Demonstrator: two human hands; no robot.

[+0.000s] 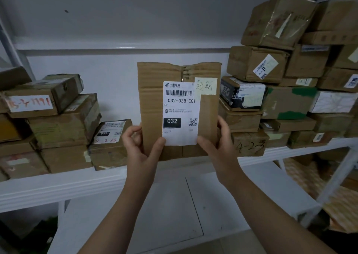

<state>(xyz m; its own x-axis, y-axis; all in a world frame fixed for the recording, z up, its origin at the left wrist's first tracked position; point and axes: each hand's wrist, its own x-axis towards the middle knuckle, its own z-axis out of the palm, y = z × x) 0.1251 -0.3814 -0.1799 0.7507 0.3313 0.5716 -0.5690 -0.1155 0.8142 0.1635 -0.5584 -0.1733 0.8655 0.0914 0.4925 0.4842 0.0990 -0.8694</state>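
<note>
My left hand (139, 147) and right hand (219, 145) grip the parcel (209, 114) by its lower corners only, upright at frame centre before the shelf (58, 188); held so low it could tip or slip and topple the boxes (271, 99) stacked at right.

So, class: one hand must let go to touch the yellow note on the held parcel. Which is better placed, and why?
Probably the right hand: the yellow note sits upper right on the parcel, on that hand's side. The left hand grips the opposite edge.
</note>
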